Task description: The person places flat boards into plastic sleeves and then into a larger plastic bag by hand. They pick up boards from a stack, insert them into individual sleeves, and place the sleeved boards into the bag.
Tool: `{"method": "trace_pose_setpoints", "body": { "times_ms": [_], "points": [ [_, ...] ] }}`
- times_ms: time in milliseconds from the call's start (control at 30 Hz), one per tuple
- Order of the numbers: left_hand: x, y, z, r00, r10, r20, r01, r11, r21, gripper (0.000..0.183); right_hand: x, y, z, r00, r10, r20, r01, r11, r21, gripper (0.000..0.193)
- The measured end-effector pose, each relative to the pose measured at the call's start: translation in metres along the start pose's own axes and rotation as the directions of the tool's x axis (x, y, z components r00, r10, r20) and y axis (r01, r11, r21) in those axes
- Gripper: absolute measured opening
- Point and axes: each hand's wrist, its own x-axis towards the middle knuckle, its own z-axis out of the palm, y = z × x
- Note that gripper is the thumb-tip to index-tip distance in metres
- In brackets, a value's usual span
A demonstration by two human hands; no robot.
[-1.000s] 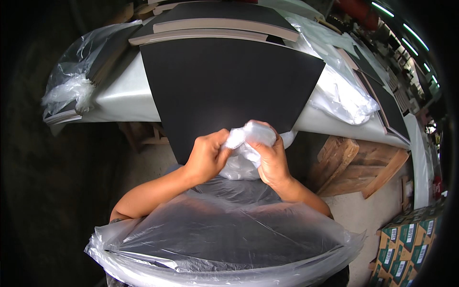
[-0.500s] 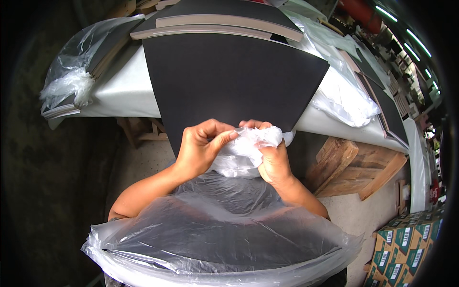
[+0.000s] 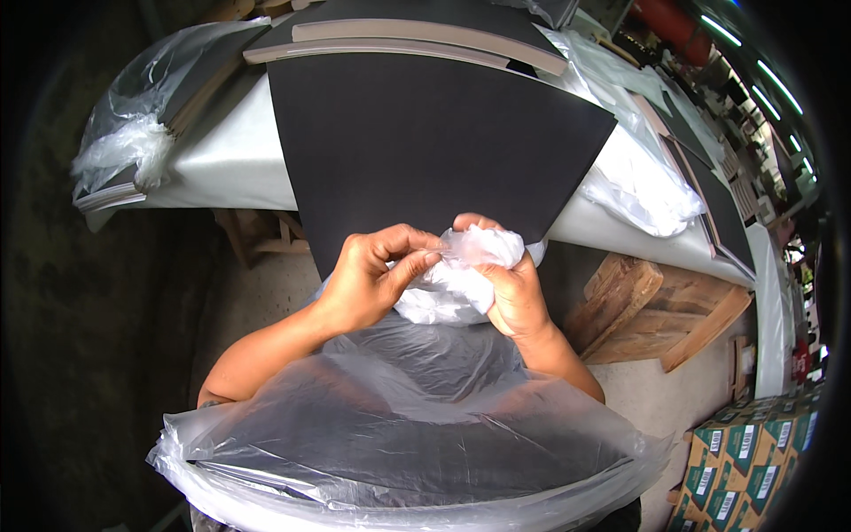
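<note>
A clear plastic bag (image 3: 399,452) spreads over a black sheet or board close to my body, and its far end is bunched up between my hands. My right hand (image 3: 514,288) is closed round the crumpled plastic, thumb toward me. My left hand (image 3: 377,270) pinches a thin bit of the same plastic between thumb and fingertips. Just beyond my hands, a large black board (image 3: 425,142) slopes from the table edge toward me, its lower part hidden behind them.
Stacked black boards with pale edges (image 3: 425,34) lie on the white-covered table (image 3: 230,160). Bagged boards sit at left, with bunched plastic (image 3: 133,151); loose plastic (image 3: 638,191) lies at right. A wooden pallet piece (image 3: 647,310) and stacked cartons (image 3: 745,461) stand at lower right.
My left fingers have drawn slightly together on a thin bit of plastic, while the bunch in my right hand looks rounder and more gathered.
</note>
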Motion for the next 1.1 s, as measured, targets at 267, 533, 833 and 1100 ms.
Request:
{"method": "trace_pose_setpoints", "body": {
  "times_ms": [267, 533, 833, 1100],
  "points": [
    [0.005, -0.002, 0.010, 0.997, -0.029, -0.072, 0.024, 0.996, -0.081, 0.017, 0.001, 0.010, -0.009, 0.995, -0.059, -0.078, 0.069, 0.989, 0.134, 0.023],
    [0.007, 0.001, 0.003, 0.997, 0.065, -0.029, -0.065, 0.998, -0.008, 0.016, 0.003, 0.013, -0.006, 0.986, -0.116, -0.121, 0.132, 0.982, 0.134, 0.026],
    [0.006, -0.004, 0.001, 0.996, -0.006, -0.094, 0.004, 1.000, -0.024, 0.022, 0.001, 0.009, -0.006, 0.998, -0.056, 0.033, 0.054, 0.996, 0.065, 0.018],
    [0.001, -0.004, 0.001, 0.988, 0.063, -0.139, -0.053, 0.996, 0.074, 0.025, -0.001, 0.004, 0.003, 0.997, 0.036, -0.074, -0.037, 0.999, -0.007, 0.010]
  ]
}}
